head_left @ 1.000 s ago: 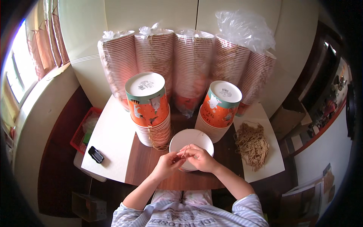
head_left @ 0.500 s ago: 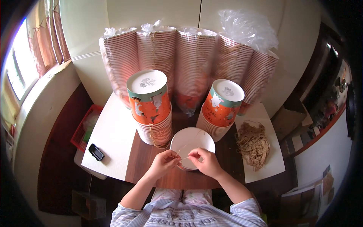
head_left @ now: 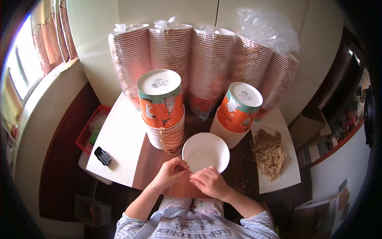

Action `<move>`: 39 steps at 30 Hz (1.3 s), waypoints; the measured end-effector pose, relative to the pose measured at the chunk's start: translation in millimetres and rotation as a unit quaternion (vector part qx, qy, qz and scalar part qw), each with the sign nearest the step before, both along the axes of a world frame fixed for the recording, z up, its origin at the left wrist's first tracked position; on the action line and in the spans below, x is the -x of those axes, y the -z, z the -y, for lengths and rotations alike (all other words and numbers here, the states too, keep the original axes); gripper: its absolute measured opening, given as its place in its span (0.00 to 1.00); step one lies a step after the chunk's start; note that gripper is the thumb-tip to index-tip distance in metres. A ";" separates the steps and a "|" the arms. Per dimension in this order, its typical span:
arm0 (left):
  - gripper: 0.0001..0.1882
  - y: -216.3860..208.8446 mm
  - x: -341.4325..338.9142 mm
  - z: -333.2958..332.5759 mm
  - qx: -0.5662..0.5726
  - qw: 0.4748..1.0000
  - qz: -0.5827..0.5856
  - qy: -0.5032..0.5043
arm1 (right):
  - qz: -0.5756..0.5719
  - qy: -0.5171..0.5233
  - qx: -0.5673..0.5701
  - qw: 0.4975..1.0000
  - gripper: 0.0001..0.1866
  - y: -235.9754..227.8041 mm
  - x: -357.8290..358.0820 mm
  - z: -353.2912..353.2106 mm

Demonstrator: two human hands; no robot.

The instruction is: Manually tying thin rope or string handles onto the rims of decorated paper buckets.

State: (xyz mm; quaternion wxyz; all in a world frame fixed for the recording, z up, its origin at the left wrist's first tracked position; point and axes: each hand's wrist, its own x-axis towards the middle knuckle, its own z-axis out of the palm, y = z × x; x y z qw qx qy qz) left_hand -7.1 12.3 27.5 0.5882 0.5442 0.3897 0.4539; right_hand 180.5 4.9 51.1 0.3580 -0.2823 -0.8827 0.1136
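A white paper bucket (head_left: 206, 146) stands mouth up at the front of the table, just beyond my hands. My left hand (head_left: 172, 172) pinches a thin tan string (head_left: 197, 154), which runs up across the bucket's mouth toward its far rim. Beside it, my right hand (head_left: 210, 182) is closed with its back turned up. Its fingertips meet the left ones at the string's end, where the fingers partly hide the string. Behind the bucket, upside-down stacks of orange printed paper buckets stand left (head_left: 161, 107) and right (head_left: 238, 109). Loops of string hang on the left stack.
A heap of tan string (head_left: 268, 153) lies on the table's white right side. A small black plastic case (head_left: 102, 156) sits on the left side. Tall bagged stacks of buckets (head_left: 169, 51) line the back against the wall. A red basket (head_left: 85, 135) stands past the left edge.
My right hand has turned over, its back now up, and moved slightly down and closer to my left hand. The whole view has shifted slightly.
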 end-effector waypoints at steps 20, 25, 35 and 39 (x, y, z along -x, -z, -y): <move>0.07 -13.3 1.5 1.4 0.066 0.996 0.056 -0.011 | 0.003 0.088 -0.085 0.993 0.11 6.9 13.7 -7.3; 0.08 -8.2 -1.8 9.1 0.019 0.997 0.051 -0.055 | -0.055 0.092 -0.048 0.993 0.11 9.6 16.0 -11.3; 0.08 13.5 -22.9 33.6 -0.183 0.910 -0.309 -0.207 | -0.131 0.081 0.153 0.976 0.10 4.2 12.9 -12.3; 0.08 29.9 -33.8 30.3 -0.202 0.893 -0.321 -0.244 | -0.141 0.080 0.175 0.971 0.10 5.2 12.4 -11.8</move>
